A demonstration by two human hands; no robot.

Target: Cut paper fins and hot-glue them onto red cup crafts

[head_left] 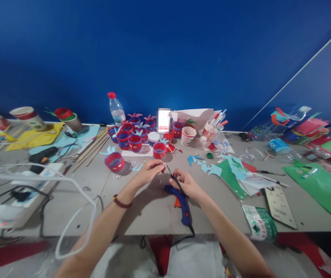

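Over the middle of the table, my left hand (pixel 153 170) is closed, pinching a small pale piece (pixel 164 165) that looks like paper. My right hand (pixel 184 183) is closed on slim dark-handled scissors (pixel 175 180), whose grey blades point at that piece; the finger loops are mostly hidden. Below my right hand a blue glue gun (pixel 185 210) with an orange trigger lies on the table, its cord hanging over the front edge. A red and purple paper cup (pixel 114 161) with light blue leaves stands left of my left hand. Beyond my fingers is another red cup (pixel 159 150).
Several decorated cups (pixel 135 142) cluster at the back beside a plastic bottle (pixel 116 109). Left are wooden sticks (pixel 91 150), a power strip (pixel 34 193) and a loose white cable (pixel 88 197). Right are blue paper scraps (pixel 211 168), green sheets (pixel 321 191) and a green-white packet (pixel 259 222).
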